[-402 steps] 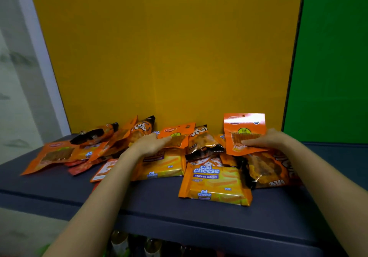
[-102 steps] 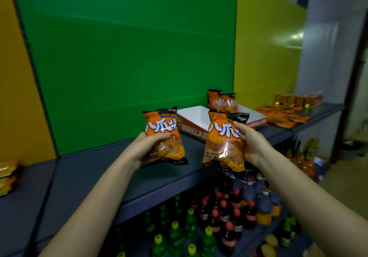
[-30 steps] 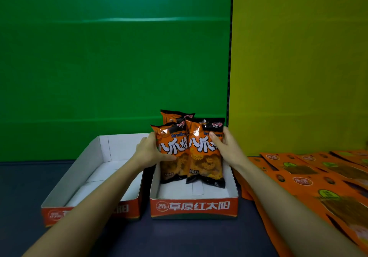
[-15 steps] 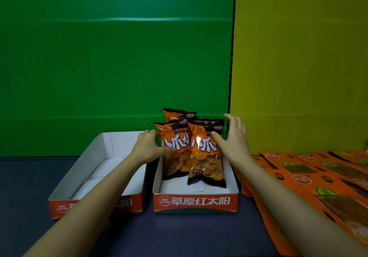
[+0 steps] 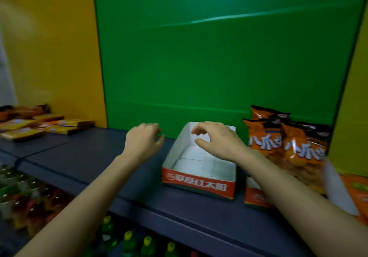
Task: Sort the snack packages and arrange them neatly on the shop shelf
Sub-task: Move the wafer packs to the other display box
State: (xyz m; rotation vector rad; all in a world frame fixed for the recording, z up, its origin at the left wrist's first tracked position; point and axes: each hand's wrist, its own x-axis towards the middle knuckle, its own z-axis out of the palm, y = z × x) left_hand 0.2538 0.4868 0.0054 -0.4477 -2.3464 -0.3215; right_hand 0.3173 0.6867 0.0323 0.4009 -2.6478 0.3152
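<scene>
Fingers loose and half-curled, nothing in them: the right hand hovers over the bare white tray, and the left hand hangs just beside it above the shelf, equally unladen. Half a second ago both hands were steadying the orange snack bags; now they've let go, and the bags stand upright in the neighbouring tray at right. The view has swung left, towards the flat packs far down the shelf. Those bags look light, puffy and slick, with brittle contents, so a gentle hold on the side edges seems best.
</scene>
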